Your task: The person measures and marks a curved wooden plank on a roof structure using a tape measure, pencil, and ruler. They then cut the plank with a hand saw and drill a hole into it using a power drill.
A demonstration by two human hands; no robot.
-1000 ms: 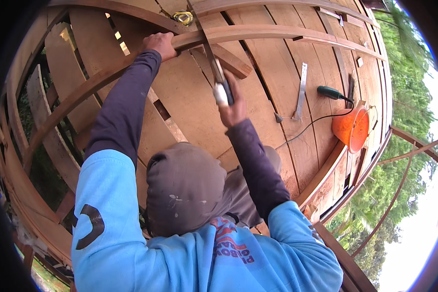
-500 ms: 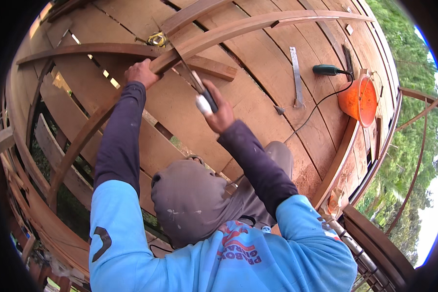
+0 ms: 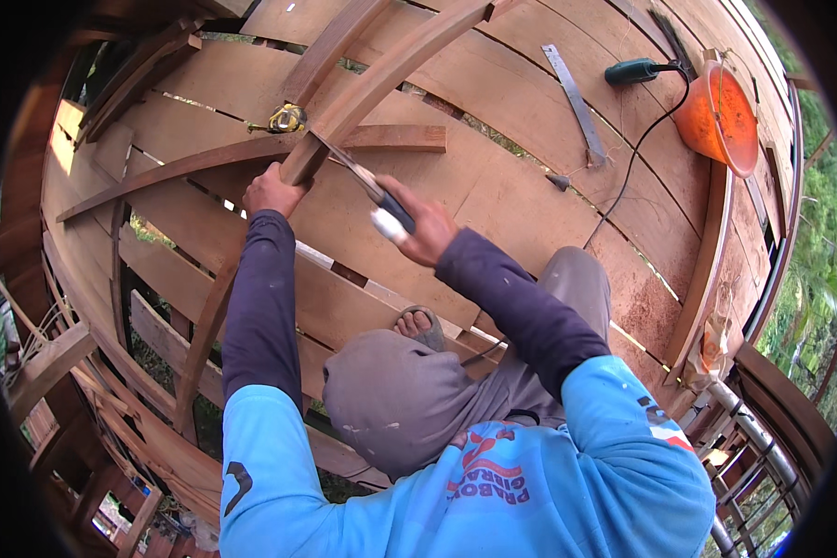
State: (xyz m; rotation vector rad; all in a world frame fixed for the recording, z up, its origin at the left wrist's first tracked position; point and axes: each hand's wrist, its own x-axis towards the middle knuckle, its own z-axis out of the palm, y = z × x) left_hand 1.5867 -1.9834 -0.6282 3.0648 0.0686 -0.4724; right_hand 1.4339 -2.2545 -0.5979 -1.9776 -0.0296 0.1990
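A long curved wooden beam (image 3: pixel 381 82) runs from the upper middle down toward the lower left. My left hand (image 3: pixel 275 192) is closed around it. In my right hand (image 3: pixel 428 229) is a handsaw (image 3: pixel 355 167) with a dark handle, its narrow blade seen nearly edge-on and laid against the beam just beyond my left hand. Something white covers part of a digit of the right hand. Under the beam, a second curved wooden piece (image 3: pixel 191 165) lies crosswise. Beside the beam sits a yellow-and-black tape measure (image 3: pixel 287 118).
A metal ruler (image 3: pixel 575 104), a green corded power tool (image 3: pixel 634 72) and an orange bucket (image 3: pixel 724 121) stand or lie to the right on the gapped plank floor (image 3: pixel 493 200). A short timber (image 3: pixel 337 48) lies at the top. My sandalled foot (image 3: pixel 420 325) is below the hands.
The saw has been drawn back toward me, so less blade shows past the beam. My left hand keeps its grip on the beam. The whole view has shifted and turned.
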